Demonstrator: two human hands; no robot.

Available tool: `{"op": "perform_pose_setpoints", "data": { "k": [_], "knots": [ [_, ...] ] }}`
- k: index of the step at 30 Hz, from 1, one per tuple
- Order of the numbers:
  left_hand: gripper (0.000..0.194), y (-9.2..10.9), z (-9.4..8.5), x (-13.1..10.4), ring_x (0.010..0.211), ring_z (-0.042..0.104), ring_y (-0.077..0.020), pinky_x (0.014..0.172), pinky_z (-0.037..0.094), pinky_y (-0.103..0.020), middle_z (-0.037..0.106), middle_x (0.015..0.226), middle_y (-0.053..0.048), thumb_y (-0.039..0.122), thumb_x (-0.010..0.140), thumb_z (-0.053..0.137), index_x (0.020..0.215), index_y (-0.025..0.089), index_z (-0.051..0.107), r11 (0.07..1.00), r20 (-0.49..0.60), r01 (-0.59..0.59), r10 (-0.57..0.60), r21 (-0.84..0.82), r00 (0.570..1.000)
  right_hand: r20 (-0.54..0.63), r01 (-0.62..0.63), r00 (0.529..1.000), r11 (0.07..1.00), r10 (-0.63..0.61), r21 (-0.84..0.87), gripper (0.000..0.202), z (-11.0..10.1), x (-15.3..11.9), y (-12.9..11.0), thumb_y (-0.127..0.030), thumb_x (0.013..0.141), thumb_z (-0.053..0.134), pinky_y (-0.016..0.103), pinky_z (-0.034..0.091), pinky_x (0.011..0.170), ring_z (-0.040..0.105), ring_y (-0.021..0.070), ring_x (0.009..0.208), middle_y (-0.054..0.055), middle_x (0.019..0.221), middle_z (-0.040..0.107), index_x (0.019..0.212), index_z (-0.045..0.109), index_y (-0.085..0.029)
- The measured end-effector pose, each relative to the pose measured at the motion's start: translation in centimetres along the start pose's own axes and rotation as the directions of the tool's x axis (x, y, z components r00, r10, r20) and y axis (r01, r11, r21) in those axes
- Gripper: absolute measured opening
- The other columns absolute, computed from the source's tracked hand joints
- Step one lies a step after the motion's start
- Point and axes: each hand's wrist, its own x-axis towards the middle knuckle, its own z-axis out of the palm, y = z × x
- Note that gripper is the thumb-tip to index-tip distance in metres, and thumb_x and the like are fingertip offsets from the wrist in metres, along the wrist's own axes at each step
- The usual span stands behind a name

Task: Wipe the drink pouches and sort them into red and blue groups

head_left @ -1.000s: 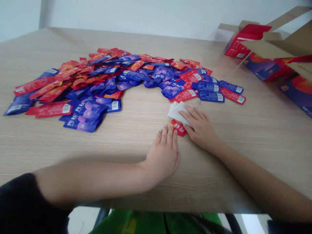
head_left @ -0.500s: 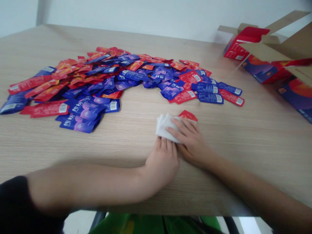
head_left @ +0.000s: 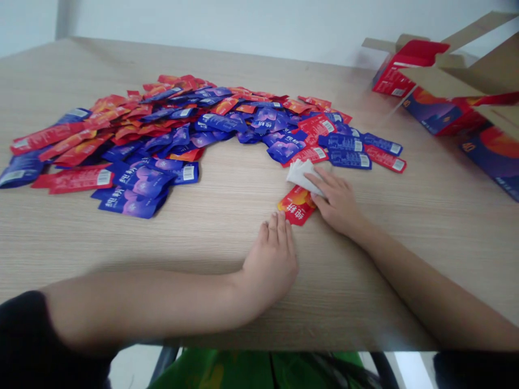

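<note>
A red and orange packet (head_left: 297, 206) lies flat on the table in front of me. My left hand (head_left: 275, 254) rests at its lower left corner, fingers stretched out side by side, fingertips touching the edge. A folded white cloth or tissue (head_left: 302, 174) is under the fingers of my right hand (head_left: 334, 201), which grips it against the upper right part of the packet. The cloth covers that part.
Behind my hands, a heap of red and blue packets (head_left: 223, 123) arcs across the wooden table (head_left: 227, 237). Open cardboard boxes, one red (head_left: 391, 75) and others blue and red (head_left: 430, 112), stand at the right, their flaps sticking out.
My right hand and the white cloth have moved up and to the right, uncovering most of the red packet. My left hand has stayed nearly in place.
</note>
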Motion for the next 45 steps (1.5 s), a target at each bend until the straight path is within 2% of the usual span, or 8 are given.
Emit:
{"op": "perform_pose_setpoints", "data": {
  "k": [4,9,13,18,31,36,41,45],
  "knots": [
    [0.053,0.0,0.0,0.0,0.122,0.058,-0.0401,0.097,0.050,-0.047,0.055,0.132,-0.033,0.026,0.091,0.049,0.131,-0.008,0.056,1.000,-0.014,-0.010,0.010,-0.017,1.000,0.107,0.257,0.957,0.960,-0.268,0.108,0.048,-0.2,0.3,0.2,-0.024,0.092,0.045,0.053,0.030,0.111,0.035,0.0299,0.140,0.005,0.154,0.042,0.139,0.056,-0.028],
    [0.057,0.0,0.0,-0.1,0.125,0.055,-0.0405,0.096,0.051,-0.045,0.049,0.137,-0.034,0.028,0.091,0.049,0.134,-0.009,0.052,1.000,-0.020,-0.002,0.002,0.008,1.000,-0.020,0.052,0.999,0.992,-0.050,0.117,0.044,-0.1,0.5,0.6,-0.022,0.093,0.042,0.054,0.033,0.109,0.045,0.0306,0.132,0.011,0.146,0.050,0.134,0.060,-0.021],
    [0.054,-0.1,0.0,-0.1,0.119,0.060,-0.0396,0.096,0.051,-0.046,0.057,0.130,-0.032,0.028,0.092,0.048,0.131,-0.008,0.057,1.000,-0.025,-0.004,0.004,0.004,1.000,0.080,0.271,0.956,0.952,-0.283,0.139,0.046,0.1,0.0,0.2,-0.025,0.094,0.044,0.052,0.029,0.113,0.033,0.0294,0.141,0.005,0.154,0.042,0.138,0.056,-0.025],
    [0.059,-0.2,-0.2,0.1,0.126,0.054,-0.0414,0.097,0.049,-0.046,0.048,0.137,-0.035,0.030,0.091,0.050,0.135,-0.010,0.051,1.000,-0.005,-0.008,0.008,0.000,1.000,-0.013,0.038,0.999,0.994,-0.037,0.100,0.045,0.0,0.4,0.6,-0.028,0.094,0.044,0.054,0.033,0.109,0.043,0.0302,0.134,0.009,0.149,0.048,0.138,0.056,-0.023],
    [0.055,-0.3,-0.6,0.1,0.122,0.058,-0.0389,0.098,0.047,-0.047,0.055,0.133,-0.031,0.032,0.095,0.046,0.132,-0.007,0.055,0.999,0.068,0.033,-0.031,-0.030,0.997,0.078,0.276,0.955,0.954,-0.286,0.118,0.047,0.1,-0.7,-0.9,-0.025,0.094,0.045,0.050,0.028,0.113,0.033,0.0282,0.141,0.004,0.154,0.042,0.141,0.053,-0.026],
    [0.056,-0.3,-0.5,0.0,0.127,0.054,-0.0379,0.097,0.047,-0.045,0.048,0.139,-0.031,0.031,0.096,0.045,0.137,-0.006,0.050,0.998,0.048,0.062,-0.062,0.000,0.997,-0.037,0.008,0.999,0.999,-0.007,0.035,0.046,0.0,-0.5,-0.9,-0.025,0.096,0.041,0.053,0.032,0.109,0.039,0.0306,0.138,0.010,0.152,0.043,0.141,0.052,-0.021],
    [0.053,-0.2,-0.5,0.0,0.121,0.058,-0.0393,0.097,0.047,-0.047,0.054,0.133,-0.032,0.031,0.095,0.046,0.131,-0.007,0.056,0.999,0.048,0.026,-0.024,-0.030,0.999,0.102,0.269,0.955,0.957,-0.280,0.110,0.048,-0.1,-0.2,-0.6,-0.024,0.094,0.044,0.051,0.029,0.113,0.034,0.0281,0.141,0.004,0.154,0.042,0.141,0.052,-0.027],
    [0.057,-0.2,-0.5,0.1,0.127,0.053,-0.0407,0.096,0.048,-0.046,0.048,0.139,-0.032,0.031,0.095,0.046,0.137,-0.008,0.050,0.999,0.052,0.039,-0.039,-0.010,0.998,-0.011,0.038,0.999,0.998,-0.037,0.051,0.048,-0.1,0.3,-0.1,-0.025,0.094,0.042,0.055,0.032,0.109,0.042,0.0310,0.135,0.009,0.150,0.047,0.140,0.053,-0.023]
  ]
}}
